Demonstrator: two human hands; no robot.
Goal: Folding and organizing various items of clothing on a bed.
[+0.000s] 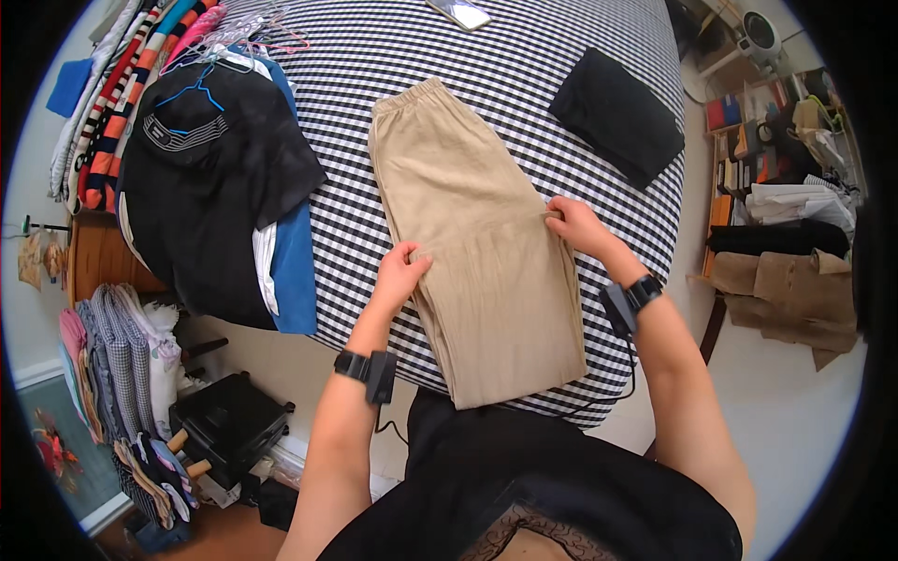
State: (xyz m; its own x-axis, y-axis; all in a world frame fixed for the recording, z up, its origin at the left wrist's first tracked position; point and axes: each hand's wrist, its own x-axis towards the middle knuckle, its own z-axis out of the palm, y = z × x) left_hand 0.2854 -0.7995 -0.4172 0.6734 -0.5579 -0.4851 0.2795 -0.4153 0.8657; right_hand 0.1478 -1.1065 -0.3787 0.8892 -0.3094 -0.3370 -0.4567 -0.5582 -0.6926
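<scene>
A pair of beige trousers (pixel 482 266) with an elastic waistband lies folded lengthwise on the checked bedspread (pixel 351 280), waistband at the far end, hems toward me. My left hand (pixel 402 271) pinches their left edge about halfway down. At the opposite edge, slightly farther up, my right hand (pixel 580 226) grips the fabric between thumb and fingers. Creases run across the cloth between both hands. Each wrist wears a black strap with a small box and a cable.
To the left lies a pile of tops with a black T-shirt (pixel 215 187) uppermost, near several wire hangers (pixel 253 37). A folded black garment (pixel 617 117) rests at the far right of the bed, a phone (pixel 458 13) at the back. A black suitcase (pixel 229 425) stands on the floor.
</scene>
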